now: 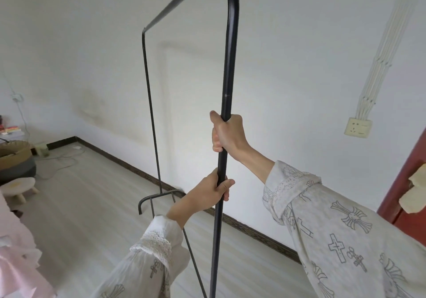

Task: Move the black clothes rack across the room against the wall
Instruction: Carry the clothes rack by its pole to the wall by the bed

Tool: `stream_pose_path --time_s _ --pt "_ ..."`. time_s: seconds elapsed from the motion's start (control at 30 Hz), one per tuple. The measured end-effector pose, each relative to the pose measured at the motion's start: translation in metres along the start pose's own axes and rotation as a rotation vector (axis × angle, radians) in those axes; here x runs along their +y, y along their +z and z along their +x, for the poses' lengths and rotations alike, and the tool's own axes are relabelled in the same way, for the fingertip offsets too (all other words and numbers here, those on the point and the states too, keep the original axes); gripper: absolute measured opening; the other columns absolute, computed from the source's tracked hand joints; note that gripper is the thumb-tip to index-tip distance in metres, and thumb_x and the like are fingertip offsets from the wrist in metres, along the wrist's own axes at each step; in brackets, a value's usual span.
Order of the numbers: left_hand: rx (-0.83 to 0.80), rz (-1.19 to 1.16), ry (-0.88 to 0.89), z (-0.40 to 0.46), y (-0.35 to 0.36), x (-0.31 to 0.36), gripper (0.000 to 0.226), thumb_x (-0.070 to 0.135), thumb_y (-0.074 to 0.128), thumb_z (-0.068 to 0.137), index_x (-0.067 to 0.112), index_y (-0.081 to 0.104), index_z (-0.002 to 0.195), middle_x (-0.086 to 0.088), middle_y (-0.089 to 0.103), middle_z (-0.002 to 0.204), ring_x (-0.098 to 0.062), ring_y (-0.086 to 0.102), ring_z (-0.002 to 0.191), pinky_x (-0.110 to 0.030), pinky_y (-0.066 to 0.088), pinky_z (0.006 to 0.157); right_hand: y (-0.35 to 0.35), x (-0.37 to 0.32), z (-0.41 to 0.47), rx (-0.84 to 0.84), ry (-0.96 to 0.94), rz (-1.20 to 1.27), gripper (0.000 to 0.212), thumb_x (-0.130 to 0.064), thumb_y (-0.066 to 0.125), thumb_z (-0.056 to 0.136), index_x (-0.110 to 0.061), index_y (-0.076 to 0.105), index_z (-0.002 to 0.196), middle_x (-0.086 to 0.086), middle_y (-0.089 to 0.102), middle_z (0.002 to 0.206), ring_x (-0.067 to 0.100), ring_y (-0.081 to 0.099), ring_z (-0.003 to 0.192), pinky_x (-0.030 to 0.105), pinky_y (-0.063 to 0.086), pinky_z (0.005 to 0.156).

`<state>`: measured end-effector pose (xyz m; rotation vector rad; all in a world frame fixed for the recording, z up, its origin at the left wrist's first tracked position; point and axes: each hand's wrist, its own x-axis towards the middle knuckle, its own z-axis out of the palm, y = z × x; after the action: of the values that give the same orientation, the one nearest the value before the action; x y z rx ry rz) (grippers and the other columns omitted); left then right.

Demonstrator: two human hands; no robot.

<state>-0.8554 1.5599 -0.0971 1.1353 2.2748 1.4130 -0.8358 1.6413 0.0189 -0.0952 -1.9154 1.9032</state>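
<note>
Both hands are closed around the near upright of the black rack [227, 71] at frame centre: right hand [227, 134] higher, left hand [211, 191] lower. The rack stands close beside the white wall [288, 67].

Pale floor [96, 205] lies open between the clothes rack [227, 85] and the clutter at the far left. Along the white wall [288, 67] the skirting strip runs bare. Left, a small stool [19, 186], a round basket [15, 154] and loose cable [62, 161] crowd the corner. Right, a red door [405, 177] hems in; the rack's far foot [159, 197] seems near the wall.
</note>
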Motion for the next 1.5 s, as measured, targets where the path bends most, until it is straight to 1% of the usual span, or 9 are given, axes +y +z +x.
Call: stream_pose_path --time_s 0.17,0.43,0.53,0.7,0.9,1.1,1.27,1.33,1.5 --pt "0.097 0.005 -0.053 0.040 0.072 0.017 0.021 0.031 0.045 0.093 0.013 0.042 0.083 0.003 0.060 0.063 0.005 0.051 0.050 -0.007 0.040 0.052 -0.078 0.013 0.011 -0.069 0.017 0.014 0.044 -0.014 0.045 0.089 -0.021 0.019 0.054 -0.006 0.020 0.034 0.015 0.016 0.032 0.021 0.018 0.040" --pt "0.154 0.009 -0.087 0.113 0.118 0.029 0.019 0.029 0.045 0.093 0.014 0.042 0.082 0.003 0.060 0.063 0.004 0.052 0.052 -0.006 0.040 0.053 -0.152 0.024 0.064 -0.124 0.016 0.057 0.045 -0.014 0.045 0.089 -0.022 0.018 0.055 -0.004 0.018 0.038 0.014 0.014 0.033 0.021 0.015 0.041" --pt "0.157 0.012 -0.079 0.151 0.133 0.033 0.020 0.030 0.045 0.093 0.012 0.042 0.084 0.003 0.060 0.064 -0.003 0.056 0.059 -0.007 0.041 0.054 -0.182 0.029 0.093 -0.136 0.008 0.052 0.044 -0.015 0.045 0.089 -0.022 0.017 0.055 -0.005 0.018 0.038 0.014 0.014 0.033 0.021 0.016 0.040" --pt "0.141 0.019 -0.070 0.227 0.163 0.035 0.021 0.030 0.046 0.093 0.010 0.042 0.086 0.002 0.060 0.066 -0.008 0.057 0.062 -0.011 0.043 0.058 -0.240 0.043 0.149 -0.125 -0.014 0.009 0.044 -0.017 0.046 0.088 -0.022 0.018 0.055 -0.004 0.018 0.038 0.015 0.014 0.034 0.022 0.017 0.040" --pt "0.131 -0.007 -0.107 0.320 0.200 0.034 0.019 0.028 0.046 0.092 0.012 0.040 0.086 -0.002 0.060 0.069 -0.019 0.058 0.070 -0.027 0.046 0.070 -0.309 0.060 0.217 -0.116 0.008 -0.001 0.044 -0.018 0.048 0.088 -0.022 0.018 0.055 -0.004 0.018 0.039 0.015 0.015 0.035 0.022 0.016 0.041" --pt "0.169 -0.006 -0.139 0.389 0.219 0.031 0.017 0.027 0.047 0.092 0.016 0.038 0.082 -0.002 0.059 0.069 -0.017 0.057 0.067 -0.031 0.047 0.073 -0.353 0.072 0.275 -0.153 0.024 0.020 0.044 -0.019 0.048 0.087 -0.021 0.018 0.055 -0.004 0.019 0.038 0.016 0.015 0.033 0.021 0.017 0.039" --pt "0.237 0.004 -0.153 0.439 0.241 0.031 0.018 0.028 0.047 0.092 0.016 0.039 0.081 0.002 0.059 0.067 -0.012 0.057 0.064 -0.010 0.044 0.058 -0.390 0.082 0.316 -0.223 0.025 0.037 0.045 -0.019 0.047 0.089 -0.021 0.018 0.055 -0.005 0.019 0.037 0.016 0.015 0.032 0.022 0.017 0.040" --pt "0.282 0.002 -0.172 0.459 0.251 0.031 0.019 0.028 0.047 0.092 0.019 0.039 0.078 0.002 0.059 0.067 -0.011 0.056 0.064 -0.007 0.041 0.054 -0.406 0.085 0.332 -0.261 0.024 0.037 0.046 -0.019 0.047 0.090 -0.021 0.017 0.055 -0.006 0.019 0.036 0.016 0.015 0.032 0.022 0.017 0.040" --pt "0.343 0.018 -0.255 0.499 0.263 0.031 0.018 0.028 0.048 0.091 0.021 0.040 0.077 0.000 0.060 0.070 -0.013 0.056 0.067 -0.022 0.039 0.062 -0.430 0.091 0.365 -0.349 0.034 0.060 0.048 -0.019 0.047 0.091 -0.022 0.016 0.054 -0.007 0.018 0.036 0.015 0.014 0.032 0.023 0.014 0.041"
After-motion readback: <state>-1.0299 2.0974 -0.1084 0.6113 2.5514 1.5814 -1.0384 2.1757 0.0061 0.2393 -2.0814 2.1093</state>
